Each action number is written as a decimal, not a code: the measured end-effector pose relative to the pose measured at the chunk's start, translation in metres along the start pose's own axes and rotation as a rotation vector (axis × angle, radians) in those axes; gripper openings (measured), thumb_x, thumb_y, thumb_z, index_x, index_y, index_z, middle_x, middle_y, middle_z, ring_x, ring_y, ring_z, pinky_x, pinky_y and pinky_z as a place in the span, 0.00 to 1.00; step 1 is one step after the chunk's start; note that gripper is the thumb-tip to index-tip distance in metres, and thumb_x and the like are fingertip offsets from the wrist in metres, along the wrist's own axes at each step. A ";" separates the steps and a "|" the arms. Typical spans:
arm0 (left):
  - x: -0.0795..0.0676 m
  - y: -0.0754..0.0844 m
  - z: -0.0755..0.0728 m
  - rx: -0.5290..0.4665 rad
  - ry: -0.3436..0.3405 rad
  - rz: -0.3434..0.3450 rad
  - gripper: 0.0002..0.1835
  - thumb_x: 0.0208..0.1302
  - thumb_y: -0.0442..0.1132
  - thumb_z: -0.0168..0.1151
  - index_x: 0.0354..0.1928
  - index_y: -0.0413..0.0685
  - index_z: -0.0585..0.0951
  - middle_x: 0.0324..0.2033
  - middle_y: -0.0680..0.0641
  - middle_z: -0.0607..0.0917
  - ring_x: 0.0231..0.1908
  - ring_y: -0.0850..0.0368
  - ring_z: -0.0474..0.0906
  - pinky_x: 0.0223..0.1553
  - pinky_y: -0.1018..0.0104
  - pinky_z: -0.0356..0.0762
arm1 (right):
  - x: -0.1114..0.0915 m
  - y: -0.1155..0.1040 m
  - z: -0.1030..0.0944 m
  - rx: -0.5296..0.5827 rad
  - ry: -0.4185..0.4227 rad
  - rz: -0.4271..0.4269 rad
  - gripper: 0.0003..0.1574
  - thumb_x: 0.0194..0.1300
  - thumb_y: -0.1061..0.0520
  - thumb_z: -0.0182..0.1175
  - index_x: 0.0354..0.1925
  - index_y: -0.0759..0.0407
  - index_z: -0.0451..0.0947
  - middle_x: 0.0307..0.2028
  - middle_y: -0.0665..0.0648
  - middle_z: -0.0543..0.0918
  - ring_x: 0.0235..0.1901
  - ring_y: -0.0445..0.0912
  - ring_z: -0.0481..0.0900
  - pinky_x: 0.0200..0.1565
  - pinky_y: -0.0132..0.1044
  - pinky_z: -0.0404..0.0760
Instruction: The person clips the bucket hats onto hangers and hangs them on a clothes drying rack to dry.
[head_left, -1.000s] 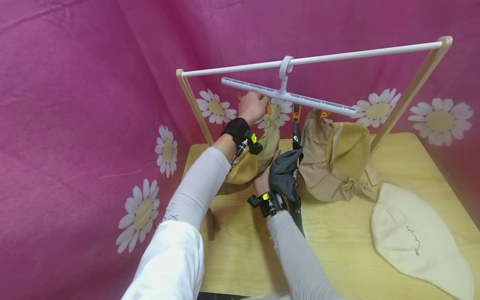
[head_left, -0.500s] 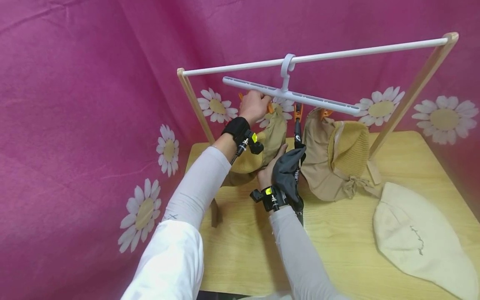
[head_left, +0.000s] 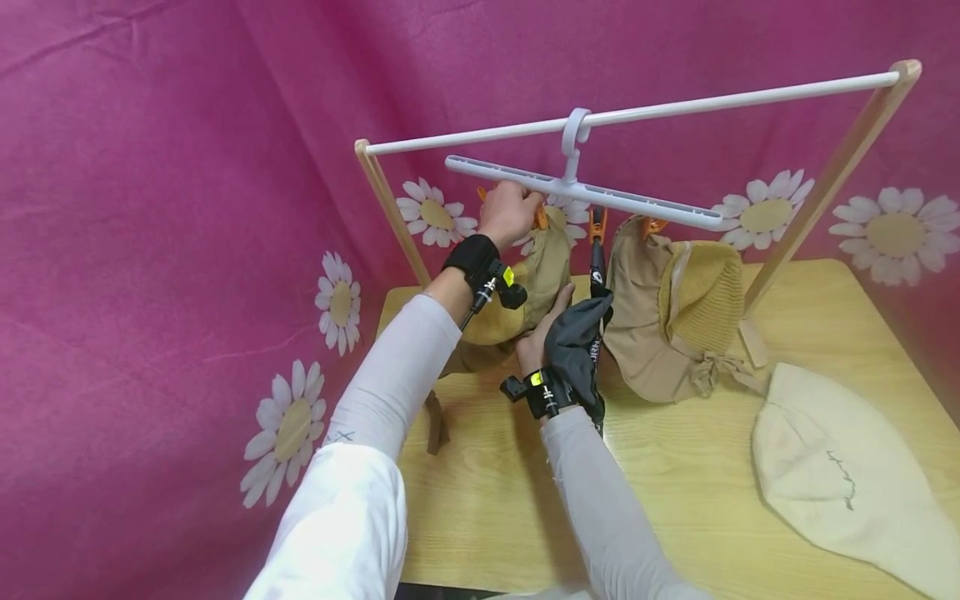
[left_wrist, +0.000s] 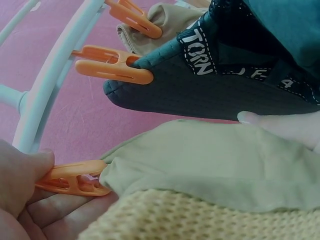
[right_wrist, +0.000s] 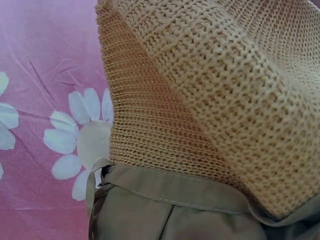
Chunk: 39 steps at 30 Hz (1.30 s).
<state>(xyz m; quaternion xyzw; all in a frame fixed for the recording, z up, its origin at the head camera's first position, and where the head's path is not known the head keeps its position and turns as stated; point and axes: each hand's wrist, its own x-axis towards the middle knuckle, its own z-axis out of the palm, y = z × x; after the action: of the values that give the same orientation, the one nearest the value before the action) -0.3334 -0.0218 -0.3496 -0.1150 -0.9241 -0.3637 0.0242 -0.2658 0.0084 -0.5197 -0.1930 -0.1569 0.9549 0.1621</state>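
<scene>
My left hand (head_left: 507,213) is just under the pale hanger (head_left: 630,202). It pinches an orange clip (left_wrist: 72,172) between thumb and fingers. At the clip's tip sits the brim edge of a khaki-and-yellow knitted hat (left_wrist: 210,155). Below, my right hand (head_left: 538,333) holds that hat from its lower side, the thumb (left_wrist: 250,118) along the brim and the other fingers mostly hidden. The hat's yellow knit fills much of the right wrist view. A dark cap (head_left: 576,337) hangs from another orange clip (left_wrist: 115,65), overlapping my right wrist in the head view.
A second tan-and-yellow hat (head_left: 637,333) hangs from a clip further right. The hanger hooks over a white rod (head_left: 712,104) with wooden legs. On the wooden table (head_left: 480,508), a cream hat (head_left: 832,475) lies at the right. Pink fabric (head_left: 150,250) with daisies stands behind.
My right hand has shifted slightly up and right, lifting the knitted hat's lower part toward the dark cap. My left hand stays at the clip. The head view has turned slightly.
</scene>
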 end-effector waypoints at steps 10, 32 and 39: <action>-0.001 0.000 0.003 -0.009 -0.022 -0.011 0.24 0.80 0.51 0.56 0.24 0.46 0.81 0.16 0.54 0.72 0.17 0.59 0.67 0.22 0.69 0.60 | 0.004 -0.005 0.008 0.095 0.004 0.121 0.44 0.75 0.27 0.52 0.70 0.57 0.70 0.66 0.57 0.78 0.66 0.49 0.76 0.67 0.43 0.74; -0.001 -0.002 -0.004 -0.096 -0.038 -0.023 0.21 0.80 0.51 0.58 0.35 0.43 0.86 0.21 0.50 0.79 0.22 0.57 0.70 0.26 0.67 0.65 | -0.019 -0.004 0.006 -0.134 -0.124 0.118 0.41 0.81 0.35 0.49 0.81 0.52 0.58 0.77 0.53 0.67 0.75 0.45 0.66 0.71 0.36 0.68; -0.005 -0.006 -0.006 -0.090 -0.012 -0.040 0.18 0.79 0.51 0.59 0.37 0.44 0.85 0.22 0.52 0.74 0.24 0.57 0.68 0.27 0.67 0.62 | -0.017 -0.011 -0.007 -0.317 -0.071 0.008 0.45 0.80 0.42 0.56 0.82 0.54 0.51 0.78 0.58 0.61 0.76 0.51 0.62 0.74 0.42 0.62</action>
<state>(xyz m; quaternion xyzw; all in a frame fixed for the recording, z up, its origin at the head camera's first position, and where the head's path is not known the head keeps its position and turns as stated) -0.3301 -0.0311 -0.3495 -0.0997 -0.9090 -0.4047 0.0060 -0.2451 0.0133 -0.5161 -0.1830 -0.3105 0.9250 0.1200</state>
